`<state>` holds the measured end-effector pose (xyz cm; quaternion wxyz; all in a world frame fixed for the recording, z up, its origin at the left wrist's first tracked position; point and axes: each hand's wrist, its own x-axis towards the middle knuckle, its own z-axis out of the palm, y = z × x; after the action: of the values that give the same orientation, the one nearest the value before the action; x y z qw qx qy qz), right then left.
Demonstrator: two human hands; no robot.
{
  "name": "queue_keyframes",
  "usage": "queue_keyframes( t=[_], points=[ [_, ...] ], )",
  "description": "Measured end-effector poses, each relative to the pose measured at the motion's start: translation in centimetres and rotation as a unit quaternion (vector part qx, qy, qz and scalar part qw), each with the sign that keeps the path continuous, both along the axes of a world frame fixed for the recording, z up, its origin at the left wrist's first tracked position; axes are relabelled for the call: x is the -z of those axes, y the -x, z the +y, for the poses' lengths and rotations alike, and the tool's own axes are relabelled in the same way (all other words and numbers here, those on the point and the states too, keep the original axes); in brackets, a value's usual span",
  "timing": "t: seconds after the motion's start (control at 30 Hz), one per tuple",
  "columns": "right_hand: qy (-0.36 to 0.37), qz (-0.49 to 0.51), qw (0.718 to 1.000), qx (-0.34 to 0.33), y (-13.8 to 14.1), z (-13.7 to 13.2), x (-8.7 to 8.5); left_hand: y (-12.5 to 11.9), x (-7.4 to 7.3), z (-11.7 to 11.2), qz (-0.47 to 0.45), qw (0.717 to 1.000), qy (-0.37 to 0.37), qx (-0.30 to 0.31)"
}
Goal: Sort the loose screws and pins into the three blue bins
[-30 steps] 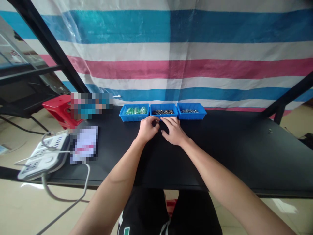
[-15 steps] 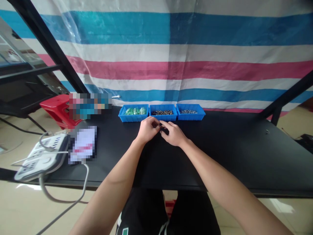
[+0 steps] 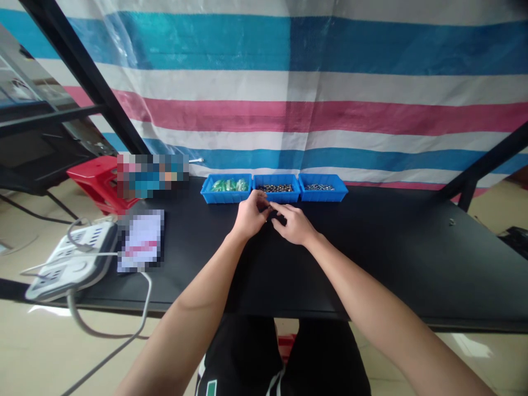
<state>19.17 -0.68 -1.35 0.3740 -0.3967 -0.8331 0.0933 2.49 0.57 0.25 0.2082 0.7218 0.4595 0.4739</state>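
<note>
My left hand (image 3: 249,215) and my right hand (image 3: 294,224) meet fingertip to fingertip, just in front of the middle bin. Left thumb and fingers pinch something small and dark, too tiny to name. The fingertips of my right hand bend in around the same spot, its thumb slightly lower. Behind the hands stands a blue bin (image 3: 296,196) of small brass-and-dark metal pieces. To its left, another blue bin (image 3: 208,196) holds green and clear plastic packets. The blue bin (image 3: 342,192) on the right contains silvery, screw-like metal pieces.
The black table (image 3: 396,247) carries a white power strip (image 3: 78,258) with cables and a blurred-out flat device (image 3: 142,242) at left. A small metal piece (image 3: 452,222) lies at far right. Striped sheeting (image 3: 371,118) hangs behind; a red stool (image 3: 97,176) stands beyond the left edge.
Both hands stay together at the same place. The right thumb and fingers have shifted slightly, with the thumb a little farther from the left fingertips. The view tilts slightly.
</note>
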Motion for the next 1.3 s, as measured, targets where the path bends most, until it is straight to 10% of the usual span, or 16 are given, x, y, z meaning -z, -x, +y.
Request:
queue_keyframes(
  t=[0.93,1.3],
  points=[
    [-0.063,0.008,0.998,-0.015,-0.2,0.2,-0.5,-0.4,0.2,0.0,-0.004,1.000,0.024,-0.012],
    [-0.068,-0.070,0.990,0.100,-1.0,0.9,-0.7,-0.1,0.3,0.5,0.117,0.992,0.008,-0.036]
  ],
)
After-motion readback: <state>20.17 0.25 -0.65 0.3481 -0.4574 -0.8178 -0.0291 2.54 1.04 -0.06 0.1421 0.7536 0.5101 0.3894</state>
